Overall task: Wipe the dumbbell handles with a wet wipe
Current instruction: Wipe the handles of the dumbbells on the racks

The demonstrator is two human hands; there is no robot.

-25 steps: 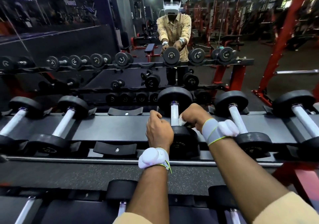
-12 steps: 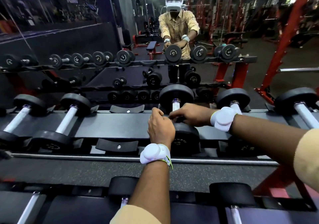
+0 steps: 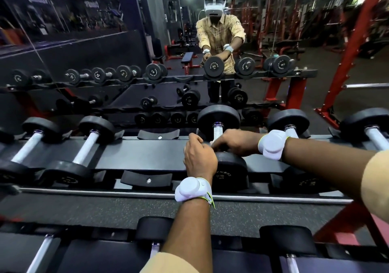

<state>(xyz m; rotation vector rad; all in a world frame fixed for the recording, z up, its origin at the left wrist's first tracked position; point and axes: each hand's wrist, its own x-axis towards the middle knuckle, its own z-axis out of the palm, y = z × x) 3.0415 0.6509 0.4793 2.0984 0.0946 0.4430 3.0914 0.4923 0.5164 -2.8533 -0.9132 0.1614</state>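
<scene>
A black dumbbell with a pale knurled handle lies front to back in the middle of the top rack shelf. My right hand reaches in from the right and curls over the handle's near part. A sliver of white wet wipe shows under its fingertips. My left hand is curled against the left side of the same dumbbell, just behind its near head. What its fingers hold is hidden. Most of the handle is covered by both hands.
Two more dumbbells lie to the left and two to the right on the same shelf. Empty cradles sit left of my hands. A lower shelf with dumbbells is near my body. A mirror stands behind, a red frame at right.
My right forearm has swung out to the right, and the hand now lies sideways across the handle. My left hand has stayed in place.
</scene>
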